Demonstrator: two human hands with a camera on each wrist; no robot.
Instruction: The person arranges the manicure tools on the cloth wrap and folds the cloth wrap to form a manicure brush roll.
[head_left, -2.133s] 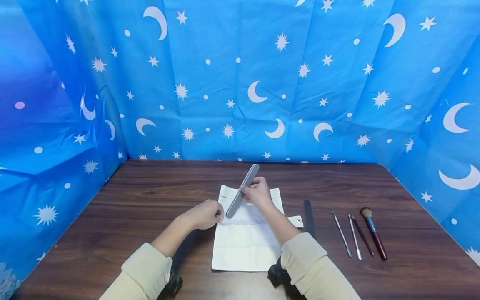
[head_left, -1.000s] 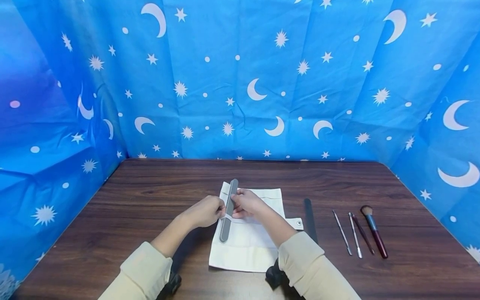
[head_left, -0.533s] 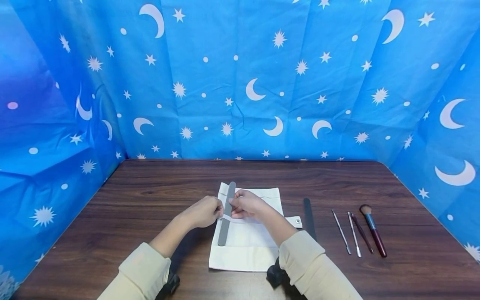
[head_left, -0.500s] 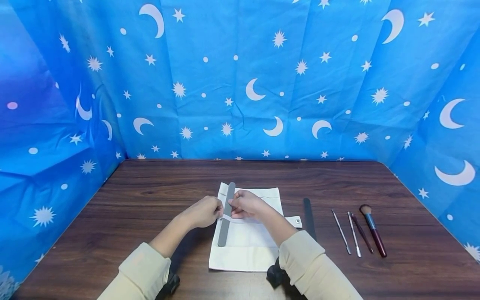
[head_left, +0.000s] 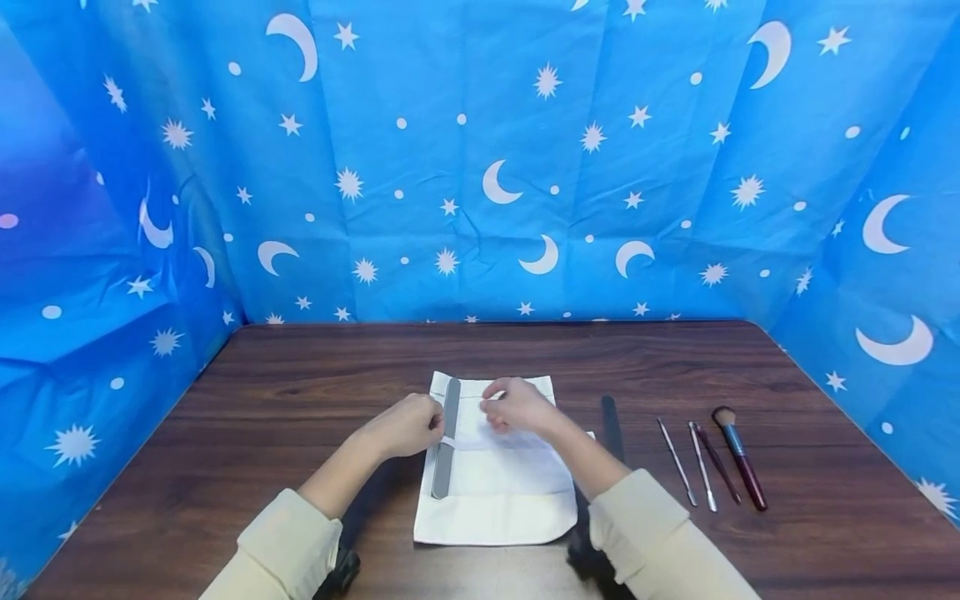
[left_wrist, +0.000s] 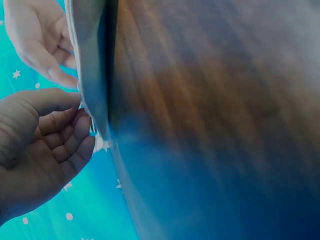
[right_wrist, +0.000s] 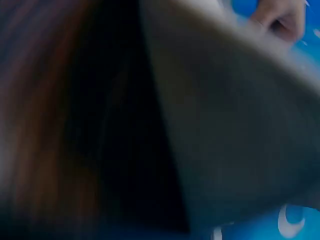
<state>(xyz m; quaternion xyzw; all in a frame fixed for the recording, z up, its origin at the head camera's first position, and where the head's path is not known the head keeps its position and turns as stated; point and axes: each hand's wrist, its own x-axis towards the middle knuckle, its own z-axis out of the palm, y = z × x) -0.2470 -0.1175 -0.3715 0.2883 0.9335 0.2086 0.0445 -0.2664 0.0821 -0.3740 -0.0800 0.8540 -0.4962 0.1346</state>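
A white cloth tool roll point(head_left: 502, 517) lies spread in the middle of the table. Along its left side a grey nail file point(head_left: 442, 475) passes under a white strap point(head_left: 447, 441). My left hand point(head_left: 408, 425) pinches the cloth's left edge near that strap; thumb and fingertips meet at the edge in the left wrist view, where the left hand point(left_wrist: 45, 135) fills the left side. Over the upper right part of the roll, my right hand point(head_left: 521, 406) is apart from the file, fingers loosely bent around nothing. The right wrist view is blurred, mostly cloth.
Right of the roll lies a dark nail file point(head_left: 612, 425), partly behind the right forearm. Farther right are two slim metal tools point(head_left: 677, 462), a dark red thin tool point(head_left: 717, 462) and a makeup brush point(head_left: 740, 458). A blue curtain point(head_left: 480, 167) stands behind the table.
The grey nail file was brought down onto the roll's left side and under the strap. My right hand has let go of it and moved right. The roll's lower right corner has shifted.
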